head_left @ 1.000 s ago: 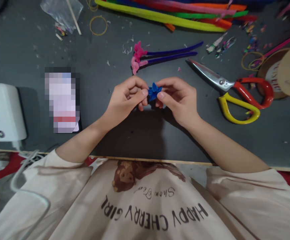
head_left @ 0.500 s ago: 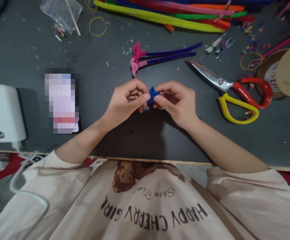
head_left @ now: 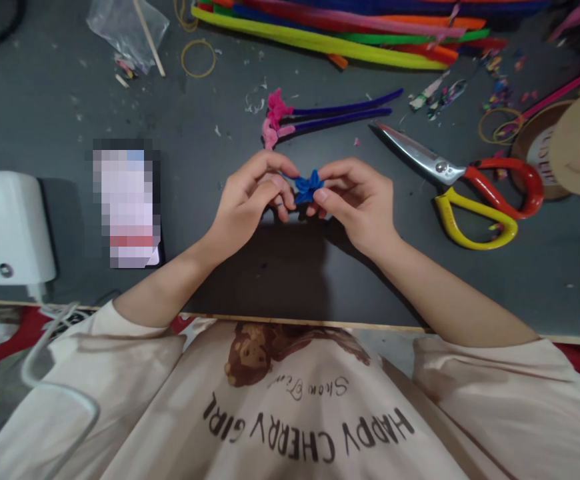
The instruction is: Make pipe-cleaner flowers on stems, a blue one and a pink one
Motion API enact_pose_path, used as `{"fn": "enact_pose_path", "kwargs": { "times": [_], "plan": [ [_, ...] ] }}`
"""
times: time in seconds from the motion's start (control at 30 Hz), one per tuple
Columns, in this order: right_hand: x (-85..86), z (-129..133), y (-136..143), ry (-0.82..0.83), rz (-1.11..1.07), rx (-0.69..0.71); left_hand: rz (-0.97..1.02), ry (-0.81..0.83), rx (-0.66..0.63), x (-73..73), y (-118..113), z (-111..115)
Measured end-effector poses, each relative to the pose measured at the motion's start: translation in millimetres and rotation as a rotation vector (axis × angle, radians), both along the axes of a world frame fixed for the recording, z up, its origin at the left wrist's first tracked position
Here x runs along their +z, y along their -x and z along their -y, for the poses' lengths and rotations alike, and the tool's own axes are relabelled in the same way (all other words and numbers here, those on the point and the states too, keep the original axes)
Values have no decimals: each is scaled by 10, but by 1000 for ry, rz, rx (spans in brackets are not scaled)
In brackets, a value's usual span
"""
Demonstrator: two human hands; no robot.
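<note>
Fingers (head_left: 324, 195) of the right hand (head_left: 367, 203) grip one small, blue, fuzzy flower with pointed petals (head_left: 309, 187), the thumb pressed on its lower right side. The left hand (head_left: 247, 200) meets the flower's left edge with its forefinger; its thumb is bent and apart from the petals, and whether its lower fingers grip the flower cannot be told. The flower lies between the two hands, above the dark grey counter (head_left: 185, 150).

Beyond the hands lie two finished-looking blooms, one hot-pink fuzzy flower (head_left: 279, 105) and one pale-pink fuzzy flower (head_left: 271, 132), with two purple fuzzy stems (head_left: 347, 107) extending to the right. Farther back is one bundle of multicoloured fuzzy stems (head_left: 330, 43), overlapping and not fully countable.

Right of the hands: one pair of scissors (head_left: 441, 167), blades together, with one red and one yellow handle; then two round spools (head_left: 570, 150), partly overlapping. Left of the hands: one phone (head_left: 127, 200), its screen pixelated, and one white rounded device (head_left: 10, 223) with a white cable (head_left: 67, 383). Upper left: one clear plastic bag (head_left: 130, 33), one thin pale stick (head_left: 150, 40) across it, and one separate yellow rubber band (head_left: 199, 75).
</note>
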State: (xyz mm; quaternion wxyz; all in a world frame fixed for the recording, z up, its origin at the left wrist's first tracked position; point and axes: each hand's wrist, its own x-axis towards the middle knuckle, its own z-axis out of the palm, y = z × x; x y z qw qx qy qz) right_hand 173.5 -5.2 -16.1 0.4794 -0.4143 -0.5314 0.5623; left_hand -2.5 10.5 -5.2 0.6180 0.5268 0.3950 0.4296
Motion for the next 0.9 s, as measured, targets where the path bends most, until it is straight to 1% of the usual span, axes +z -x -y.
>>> {"fn": "enact_pose_path", "kwargs": {
  "times": [0.1,0.2,0.33,0.5,0.63,0.8,0.9],
  "plan": [
    [-34,-20,-23,-7,-10,7,-59,-69,17,-8,11,-12],
    [-49,-30,-39,-2,-36,44,-137,-93,-3,17,7,-4],
    [-24,-28,-50,-8,-63,125,-142,-95,-8,51,-3,22],
    [21,-20,-61,-99,-81,203,-144,-136,15,55,-4,23],
    [16,-20,-76,-101,-46,263,-172,-195,34,67,-11,17],
    [-13,0,-86,-110,-5,313,-190,-217,3,87,-13,25],
    [21,-2,-91,-126,55,344,-236,-224,-6,95,-7,21]
  ]
}}
